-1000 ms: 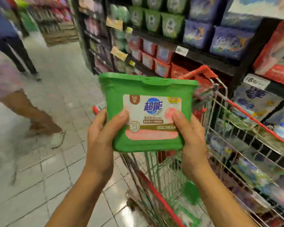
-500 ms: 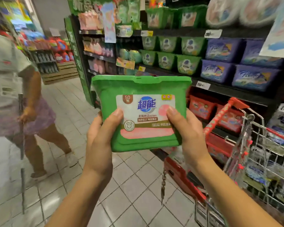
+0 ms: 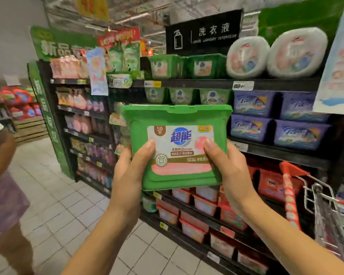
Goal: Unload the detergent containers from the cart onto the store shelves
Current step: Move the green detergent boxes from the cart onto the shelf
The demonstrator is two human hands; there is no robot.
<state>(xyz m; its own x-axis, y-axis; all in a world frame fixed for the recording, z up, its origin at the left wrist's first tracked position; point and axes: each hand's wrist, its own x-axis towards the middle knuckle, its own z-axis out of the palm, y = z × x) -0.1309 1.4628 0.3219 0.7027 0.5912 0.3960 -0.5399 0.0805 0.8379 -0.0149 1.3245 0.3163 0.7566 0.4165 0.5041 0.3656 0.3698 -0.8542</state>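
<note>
A green detergent container (image 3: 177,120) with a white and pink label is held up at chest height in front of the store shelves (image 3: 197,84). My left hand (image 3: 130,171) grips its lower left side, thumb across the label. My right hand (image 3: 225,171) grips its lower right side, thumb on the label too. Matching green containers (image 3: 203,66) stand on the top shelf straight behind it. The cart (image 3: 330,211) shows only as wire and a red handle at the right edge.
Purple tubs (image 3: 252,126) fill the shelf right of the container, red tubs (image 3: 205,205) the lower shelves. Round white packs (image 3: 246,56) sit top right. A person (image 3: 2,185) stands close at the left edge on the tiled aisle floor (image 3: 64,205).
The view has swung up from the cart to the shelves. Both hands have lifted the green container higher, toward the upper shelves. The passer-by has moved to the left edge.
</note>
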